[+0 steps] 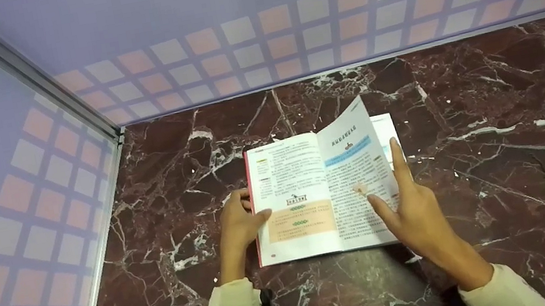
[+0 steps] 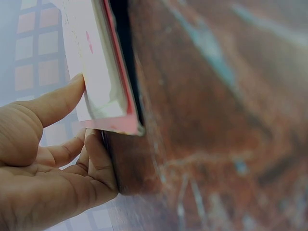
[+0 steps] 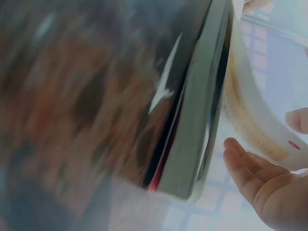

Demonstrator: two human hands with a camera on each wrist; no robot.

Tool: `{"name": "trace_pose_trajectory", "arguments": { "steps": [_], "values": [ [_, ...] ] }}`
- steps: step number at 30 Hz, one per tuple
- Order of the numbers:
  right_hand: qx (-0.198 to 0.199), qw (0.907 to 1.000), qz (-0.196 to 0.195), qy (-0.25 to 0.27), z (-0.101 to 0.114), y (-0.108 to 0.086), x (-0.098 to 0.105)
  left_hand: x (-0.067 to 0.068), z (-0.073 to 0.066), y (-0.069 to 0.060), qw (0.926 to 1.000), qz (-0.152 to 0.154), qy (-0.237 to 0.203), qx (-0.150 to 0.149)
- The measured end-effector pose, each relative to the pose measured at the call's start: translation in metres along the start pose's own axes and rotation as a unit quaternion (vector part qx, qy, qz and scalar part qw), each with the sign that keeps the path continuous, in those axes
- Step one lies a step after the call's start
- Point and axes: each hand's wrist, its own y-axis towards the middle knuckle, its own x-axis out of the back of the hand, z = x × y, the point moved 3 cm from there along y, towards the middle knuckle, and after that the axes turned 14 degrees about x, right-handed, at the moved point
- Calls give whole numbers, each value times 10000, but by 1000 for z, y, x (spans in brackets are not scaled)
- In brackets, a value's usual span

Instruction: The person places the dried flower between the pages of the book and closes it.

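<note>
An open book [image 1: 290,172] with printed text and coloured boxes lies on the dark red marbled table. At its left edge my left hand [image 1: 240,223] grips it, with the thumb on the page margin and the other fingers at the red cover's edge. In the left wrist view the thumb presses the book [image 2: 98,62] near its corner. My right hand [image 1: 418,217] holds a raised page [image 1: 350,162] between thumb and fingers, the index finger extended past its outer edge. The right wrist view shows this page [image 3: 248,106] curving away from the thick page block [image 3: 192,130].
The marbled table [image 1: 499,135] extends around the book, with more of it to the right. A lavender panel with pink and pale squares [image 1: 276,17] stands behind the table, and a similar panel [image 1: 34,200] stands on the left. A metal strip [image 1: 27,67] joins them.
</note>
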Motion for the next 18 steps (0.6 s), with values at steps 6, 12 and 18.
{"name": "trace_pose_trajectory", "arguments": {
  "steps": [6,12,18],
  "values": [
    [-1055,9824,409,1483,8,2,-1,0,-1,0,10000,-13,-34,-14],
    [-1605,9208,709,3484,15,6,-6,0,-1,0,10000,-58,1,-57],
    [-913,9042,1334,3953,26,6,-16,1,0,-1,9998,-111,15,-167]
  ]
}}
